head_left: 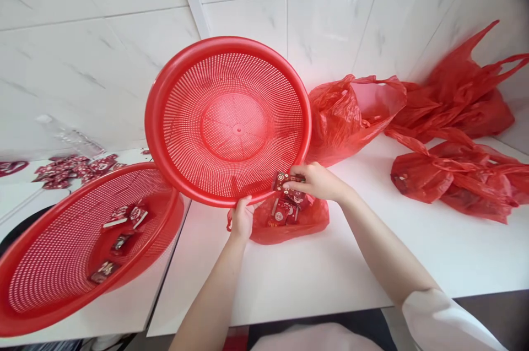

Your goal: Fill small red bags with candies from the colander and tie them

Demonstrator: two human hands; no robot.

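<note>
A red perforated plastic basket (235,119) is tilted toward me, with no items showing inside. My left hand (242,219) grips its lower rim. Against the basket's lower right rim, my right hand (316,180) has its fingers closed on a small dark red printed packet (283,179). Just beneath lies an open red plastic bag (268,232) on the table, holding several similar dark red packets (285,212). The basket's rim hides the back of this bag.
At left, a second red basket (171,224) leans over and holds several packets (103,272). More small red packets (60,172) and a clear bottle (72,136) lie behind it. Red bags (351,114) stand along the tiled wall (330,20), with others (430,172) to the right.
</note>
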